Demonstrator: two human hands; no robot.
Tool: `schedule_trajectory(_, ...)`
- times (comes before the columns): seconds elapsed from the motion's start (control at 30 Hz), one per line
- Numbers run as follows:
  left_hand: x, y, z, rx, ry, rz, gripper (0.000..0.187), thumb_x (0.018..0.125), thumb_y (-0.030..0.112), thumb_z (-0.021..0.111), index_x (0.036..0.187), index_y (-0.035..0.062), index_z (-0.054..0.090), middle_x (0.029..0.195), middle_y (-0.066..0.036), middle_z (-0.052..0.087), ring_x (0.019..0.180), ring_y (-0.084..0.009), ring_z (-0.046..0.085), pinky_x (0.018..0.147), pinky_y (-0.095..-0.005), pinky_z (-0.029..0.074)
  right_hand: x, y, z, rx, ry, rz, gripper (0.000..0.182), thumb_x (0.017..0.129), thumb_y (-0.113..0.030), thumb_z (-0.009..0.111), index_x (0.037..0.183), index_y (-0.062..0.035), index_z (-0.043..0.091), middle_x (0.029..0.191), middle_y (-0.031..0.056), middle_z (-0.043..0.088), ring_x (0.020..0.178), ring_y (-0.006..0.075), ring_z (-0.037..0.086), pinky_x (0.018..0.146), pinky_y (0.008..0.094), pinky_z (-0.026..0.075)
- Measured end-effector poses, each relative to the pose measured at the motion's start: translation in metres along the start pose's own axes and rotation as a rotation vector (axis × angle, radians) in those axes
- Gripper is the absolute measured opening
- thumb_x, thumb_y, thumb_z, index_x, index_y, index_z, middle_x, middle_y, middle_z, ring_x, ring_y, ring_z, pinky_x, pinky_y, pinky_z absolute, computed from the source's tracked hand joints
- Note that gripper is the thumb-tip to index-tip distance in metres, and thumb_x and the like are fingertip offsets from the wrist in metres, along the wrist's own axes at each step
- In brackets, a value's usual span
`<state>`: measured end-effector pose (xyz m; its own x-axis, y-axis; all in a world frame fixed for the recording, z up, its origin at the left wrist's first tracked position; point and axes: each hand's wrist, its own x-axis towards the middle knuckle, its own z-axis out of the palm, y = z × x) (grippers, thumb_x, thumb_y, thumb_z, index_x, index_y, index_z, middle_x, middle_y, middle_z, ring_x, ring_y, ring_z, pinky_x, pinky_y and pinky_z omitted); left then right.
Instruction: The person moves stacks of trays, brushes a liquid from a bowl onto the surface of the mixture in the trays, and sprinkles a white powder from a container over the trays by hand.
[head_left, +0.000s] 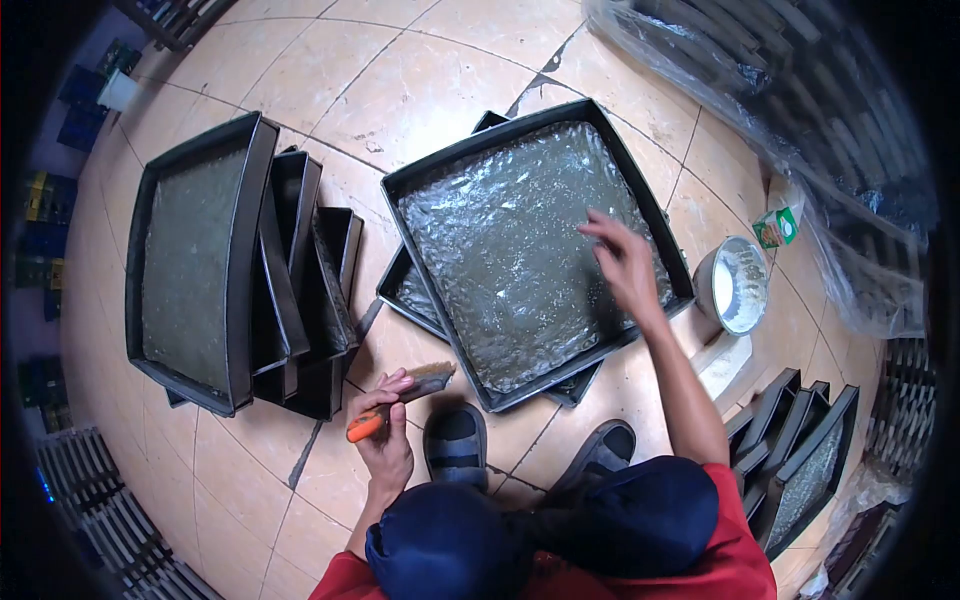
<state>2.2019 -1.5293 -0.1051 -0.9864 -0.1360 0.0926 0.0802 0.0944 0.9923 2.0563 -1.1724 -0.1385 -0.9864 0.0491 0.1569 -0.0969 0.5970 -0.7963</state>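
My right hand (pixel 625 262) hovers with fingers loosely spread over the right part of a large square black metal baking tray (pixel 445 170), fingertips at or just above its greased, shiny bottom; I cannot tell whether they touch. My left hand (pixel 385 440) is closed around the orange handle of a flat pastry brush (pixel 405 395), bristles pointing right toward the tray's near corner, held above the tiled floor (pixel 420 90).

The tray under my right hand lies tilted on top of other trays (pixel 405 290) of the same kind, corners out of line, so I judge that pressing on its right edge could rock or slide it. Its coating looks slick, and a greasy hand could lose hold of the rim. The brush, hanging close to the floor, could pick up dirt if it dips.

Just beyond my right hand, to the right of the tray, stands a small round metal bowl (pixel 733 283) with a white coating inside, near enough that a sideways sweep could knock it. Behind the bowl is a small green and white carton (pixel 778 227), and past that a bulky heap under clear plastic sheeting (pixel 800 130).

Left of my left hand, a row of black trays (pixel 240 270) leans on edge against one another. Near my right elbow, more trays (pixel 800 450) stand stacked. My dark sandals (pixel 455 445) sit between my hands, just below the tray's near corner, hemming in my room.
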Motion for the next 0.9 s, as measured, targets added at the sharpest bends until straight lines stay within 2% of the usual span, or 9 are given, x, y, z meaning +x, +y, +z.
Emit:
schedule_trajectory(0.1, -0.006, 0.001, 0.000, 0.005, 0.024, -0.024, 0.011, 0.098, 0.004, 0.056, 0.107, 0.0047, 0.050, 0.112, -0.019, 0.067, 0.120, -0.0324, 0.059, 0.118, -0.0506, 0.028, -0.077, -0.016, -0.008, 0.241, 0.098, 0.480, 0.016, 0.088, -0.015, 0.074, 0.088, 0.0009, 0.072, 0.064, 0.0039, 0.065, 0.062, 0.0063, 0.060, 0.056, 0.0241, 0.046)
schedule_trajectory(0.2, -0.014, 0.001, -0.001, -0.028, 0.082, -0.047, 0.010, 0.099, 0.009, 0.058, 0.106, 0.0050, 0.052, 0.112, -0.019, 0.066, 0.117, -0.0315, 0.061, 0.117, -0.0496, 0.031, -0.157, -0.005, 0.005, 0.242, 0.045, 0.694, 0.037, 0.093, -0.033, 0.070, 0.072, -0.0045, 0.063, 0.055, -0.0062, 0.047, 0.051, 0.0034, 0.038, 0.047, 0.0229, 0.029)
schedule_trajectory(0.23, -0.015, -0.001, -0.004, 0.000, 0.082, -0.026, 0.010, 0.099, 0.009, 0.058, 0.106, 0.0047, 0.051, 0.110, -0.019, 0.066, 0.116, -0.0315, 0.061, 0.116, -0.0496, 0.032, -0.177, -0.004, 0.008, 0.306, -0.031, 0.733, 0.041, 0.094, -0.039, 0.068, 0.073, -0.0038, 0.063, 0.052, -0.0065, 0.049, 0.052, 0.0044, 0.048, 0.050, 0.0221, 0.037)
schedule_trajectory(0.3, -0.017, -0.002, -0.005, 0.003, 0.093, -0.008, 0.011, 0.099, 0.009, 0.058, 0.106, 0.0044, 0.051, 0.110, -0.020, 0.066, 0.115, -0.0317, 0.062, 0.115, -0.0489, 0.033, -0.185, -0.009, 0.008, 0.336, -0.214, 0.922, 0.041, 0.093, -0.041, 0.068, 0.098, -0.0003, 0.063, 0.073, 0.0020, 0.064, 0.072, 0.0108, 0.065, 0.062, 0.0256, 0.052)
schedule_trajectory(0.5, -0.025, 0.002, -0.014, -0.044, 0.071, 0.070, 0.017, 0.099, 0.014, 0.060, 0.107, 0.0037, 0.050, 0.112, -0.020, 0.066, 0.115, -0.0323, 0.061, 0.115, -0.0485, 0.034, -0.165, 0.018, 0.049, 0.998, -0.082, 1.083, 0.054, 0.098, -0.030, 0.063, 0.133, 0.0037, 0.038, 0.127, 0.0183, 0.054, 0.112, 0.0297, 0.062, 0.084, 0.0455, 0.060)
schedule_trajectory(0.53, -0.027, 0.004, -0.014, -0.063, 0.082, 0.077, 0.018, 0.098, 0.015, 0.061, 0.107, 0.0035, 0.049, 0.111, -0.020, 0.066, 0.115, -0.0322, 0.062, 0.115, -0.0484, 0.034, -0.151, 0.007, 0.044, 1.194, 0.030, 1.211, 0.039, 0.096, -0.010, 0.057, 0.128, 0.0065, 0.041, 0.121, 0.0190, 0.057, 0.109, 0.0340, 0.064, 0.087, 0.0547, 0.059)
schedule_trajectory(0.67, -0.036, 0.006, -0.026, -0.021, 0.111, 0.127, 0.015, 0.100, 0.014, 0.058, 0.107, 0.0031, 0.050, 0.112, -0.020, 0.065, 0.114, -0.0315, 0.062, 0.113, -0.0477, 0.036, -0.135, -0.022, 0.008, 1.503, -0.008, 1.072, 0.027, 0.084, 0.010, 0.047, 0.111, 0.0098, 0.049, 0.109, 0.0202, 0.062, 0.096, 0.0356, 0.069, 0.087, 0.0575, 0.059)
schedule_trajectory(0.8, -0.030, -0.003, -0.038, 0.022, 0.103, 0.158, 0.013, 0.101, 0.010, 0.054, 0.110, 0.0026, 0.049, 0.113, -0.021, 0.065, 0.114, -0.0305, 0.062, 0.112, -0.0463, 0.038, -0.125, -0.071, -0.067, 1.434, 0.034, 0.916, 0.030, 0.083, 0.009, 0.052, 0.113, 0.0113, 0.052, 0.110, 0.0219, 0.062, 0.094, 0.0360, 0.069, 0.090, 0.0568, 0.059)
schedule_trajectory(0.9, -0.011, -0.005, -0.030, -0.049, 0.004, 0.240, 0.013, 0.102, 0.011, 0.053, 0.112, 0.0024, 0.048, 0.117, -0.022, 0.063, 0.115, -0.0300, 0.061, 0.110, -0.0437, 0.040, -0.154, -0.073, -0.104, 1.402, 0.219, 0.816, 0.026, 0.083, 0.006, 0.057, 0.108, 0.0029, 0.055, 0.100, 0.0146, 0.062, 0.085, 0.0289, 0.069, 0.071, 0.0506, 0.063)
